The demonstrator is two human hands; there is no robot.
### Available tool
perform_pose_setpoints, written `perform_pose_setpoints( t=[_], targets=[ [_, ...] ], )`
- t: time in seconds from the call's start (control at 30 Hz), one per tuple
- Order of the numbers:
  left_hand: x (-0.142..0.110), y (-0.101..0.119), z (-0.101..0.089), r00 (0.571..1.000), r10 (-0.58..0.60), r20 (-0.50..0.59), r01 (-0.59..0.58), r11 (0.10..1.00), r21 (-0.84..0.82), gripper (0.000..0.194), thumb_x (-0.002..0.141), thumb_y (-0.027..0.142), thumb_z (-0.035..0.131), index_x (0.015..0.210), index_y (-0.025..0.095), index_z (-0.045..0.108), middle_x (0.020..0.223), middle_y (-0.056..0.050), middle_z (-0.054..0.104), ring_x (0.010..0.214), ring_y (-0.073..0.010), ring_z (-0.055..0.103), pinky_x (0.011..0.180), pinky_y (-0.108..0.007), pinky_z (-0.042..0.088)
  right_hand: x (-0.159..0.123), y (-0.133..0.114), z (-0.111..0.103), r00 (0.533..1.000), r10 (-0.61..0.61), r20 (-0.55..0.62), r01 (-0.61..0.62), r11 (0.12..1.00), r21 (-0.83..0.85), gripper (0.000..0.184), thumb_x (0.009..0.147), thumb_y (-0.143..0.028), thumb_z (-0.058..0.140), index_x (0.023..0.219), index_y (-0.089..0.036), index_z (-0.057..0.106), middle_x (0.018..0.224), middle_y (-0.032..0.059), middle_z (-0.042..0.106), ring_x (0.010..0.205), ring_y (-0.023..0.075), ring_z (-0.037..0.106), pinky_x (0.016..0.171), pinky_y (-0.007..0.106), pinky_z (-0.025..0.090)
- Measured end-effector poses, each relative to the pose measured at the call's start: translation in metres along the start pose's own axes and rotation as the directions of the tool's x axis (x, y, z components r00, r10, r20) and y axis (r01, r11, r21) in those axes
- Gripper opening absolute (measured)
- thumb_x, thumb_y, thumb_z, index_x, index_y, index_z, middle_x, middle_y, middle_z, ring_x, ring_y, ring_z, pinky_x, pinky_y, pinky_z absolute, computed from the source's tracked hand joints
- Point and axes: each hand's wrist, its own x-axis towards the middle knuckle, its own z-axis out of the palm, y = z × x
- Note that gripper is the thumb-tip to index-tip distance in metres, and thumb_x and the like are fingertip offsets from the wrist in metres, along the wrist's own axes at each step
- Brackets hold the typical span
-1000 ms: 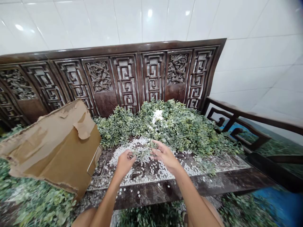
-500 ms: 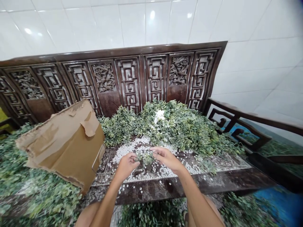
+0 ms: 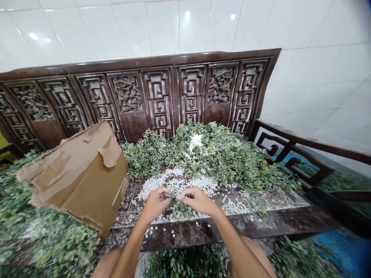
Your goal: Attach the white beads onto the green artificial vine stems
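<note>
While pinched at stem between left hand (image 3: 155,204) and right hand (image 3: 199,200), thin leafy green sprig (image 3: 181,210) at lower centre, over small round white flakes (image 3: 185,183) on dark wooden bench seat (image 3: 208,229); fingers (image 3: 186,196) curled, tips pressed together for steady two-sided hold.

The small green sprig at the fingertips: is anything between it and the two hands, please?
Nothing visible stands in the way. The left hand and the right hand pinch the small green sprig directly at its stem, with no other thing between them.
</note>
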Motion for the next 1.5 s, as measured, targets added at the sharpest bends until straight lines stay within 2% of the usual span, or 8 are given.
perform_pose_setpoints(
  t=[0.17,0.4,0.57,0.77,0.9,1.07,1.27,1.5],
  targets=[
    [0.000,0.000,0.003,1.000,0.018,0.021,-0.018,1.000,-0.003,0.023,0.060,0.014,0.059,0.079,0.016,0.072,0.073,-0.004,0.067,0.070,-0.0185,0.061,0.067,-0.026,0.046,0.001,0.002,0.015,0.974,-0.086,-0.210,0.054,0.986,-0.155,0.023,0.082,-0.029,0.063,0.102,-0.022,0.072,0.061,-0.0043,0.057,0.053,0.0124,0.046,0.054,0.023,0.036],
    [0.000,0.000,0.004,0.999,0.040,0.024,-0.040,0.999,0.034,0.028,0.062,0.015,0.056,0.082,0.016,0.075,0.076,-0.003,0.063,0.071,-0.0172,0.058,0.068,-0.027,0.044,0.004,0.006,0.017,0.956,-0.152,-0.250,0.061,0.939,-0.338,0.017,0.084,-0.023,0.056,0.094,-0.023,0.071,0.068,-0.0015,0.058,0.060,0.0139,0.049,0.059,0.024,0.036],
    [-0.001,0.004,0.006,0.999,0.037,0.001,-0.037,0.999,0.029,0.026,0.059,0.012,0.056,0.076,0.018,0.075,0.074,-0.001,0.060,0.069,-0.0159,0.054,0.064,-0.025,0.039,0.006,0.012,0.017,0.977,0.022,-0.211,-0.045,0.993,-0.107,0.007,0.078,-0.022,0.061,0.082,-0.019,0.066,0.059,-0.0054,0.049,0.055,0.0116,0.044,0.054,0.022,0.032],
    [-0.001,0.004,0.009,0.998,-0.058,-0.019,0.056,0.990,-0.127,0.017,0.056,0.014,0.065,0.072,0.017,0.068,0.070,0.000,0.060,0.069,-0.0159,0.055,0.065,-0.025,0.040,0.008,0.012,0.012,0.979,0.080,-0.186,-0.067,0.995,0.074,0.009,0.070,-0.013,0.056,0.074,-0.017,0.063,0.066,-0.0026,0.058,0.063,0.0126,0.051,0.060,0.023,0.038],
    [-0.001,0.006,0.002,0.985,-0.161,-0.064,0.134,0.942,-0.307,0.018,0.057,0.019,0.066,0.074,0.018,0.060,0.064,0.004,0.054,0.062,-0.0121,0.051,0.060,-0.023,0.039,0.005,0.005,-0.003,0.946,0.143,-0.293,-0.081,0.974,0.214,0.007,0.070,-0.016,0.051,0.075,-0.019,0.056,0.068,-0.0036,0.053,0.062,0.0115,0.049,0.056,0.021,0.039],
    [-0.005,0.014,-0.007,0.976,-0.212,-0.049,0.161,0.856,-0.491,0.017,0.060,0.023,0.065,0.070,0.019,0.052,0.071,0.004,0.052,0.058,-0.0081,0.046,0.056,-0.021,0.038,-0.002,0.002,-0.016,0.886,0.262,-0.382,-0.103,0.916,0.387,0.007,0.076,-0.029,0.045,0.078,-0.023,0.043,0.062,-0.0081,0.038,0.044,0.0072,0.033,0.038,0.017,0.025],
    [-0.011,0.018,-0.003,0.978,-0.195,0.067,0.198,0.798,-0.569,0.024,0.059,0.018,0.070,0.080,0.018,0.058,0.078,0.002,0.053,0.067,-0.0100,0.049,0.061,-0.021,0.039,-0.005,0.002,-0.004,0.918,0.277,-0.285,-0.131,0.888,0.440,0.011,0.071,-0.028,0.051,0.078,-0.023,0.045,0.056,-0.0107,0.038,0.036,0.0069,0.042,0.034,0.018,0.034],
    [-0.019,0.022,0.013,0.963,-0.226,0.149,0.271,0.816,-0.511,0.041,0.070,0.046,0.075,0.100,0.022,0.060,0.083,0.000,0.060,0.075,-0.0150,0.057,0.066,-0.024,0.041,-0.004,0.008,0.016,0.945,0.235,-0.228,-0.139,0.918,0.371,0.014,0.069,-0.019,0.050,0.075,-0.024,0.039,0.051,-0.0121,0.046,0.036,0.0106,0.054,0.032,0.017,0.037]
  ],
)
